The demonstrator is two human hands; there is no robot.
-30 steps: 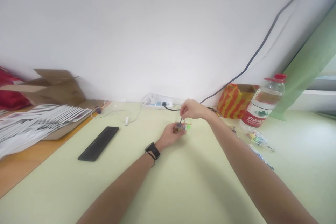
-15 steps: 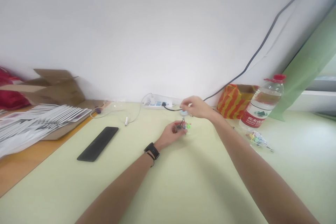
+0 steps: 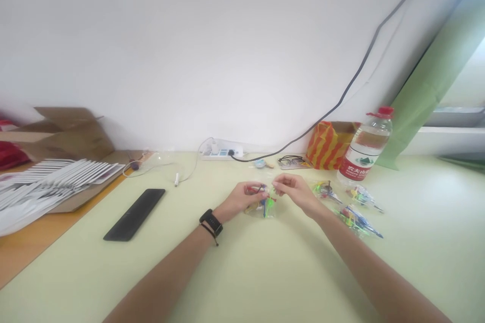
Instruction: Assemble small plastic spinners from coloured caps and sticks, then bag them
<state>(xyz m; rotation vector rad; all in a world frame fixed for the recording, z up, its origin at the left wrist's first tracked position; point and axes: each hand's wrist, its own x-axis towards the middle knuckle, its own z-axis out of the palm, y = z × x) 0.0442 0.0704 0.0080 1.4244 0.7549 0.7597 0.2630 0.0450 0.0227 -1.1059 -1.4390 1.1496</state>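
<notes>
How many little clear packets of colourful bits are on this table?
4: the held packet in the left hand; the left packet, right packet and front packet near the bottle. The right arm may hide more.

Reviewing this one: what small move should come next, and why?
Probably the right hand should pinch the bag's upper edge: the left hand holds the bag, and the right fingertips are right beside it. Whether they touch it is too small to tell.
</notes>
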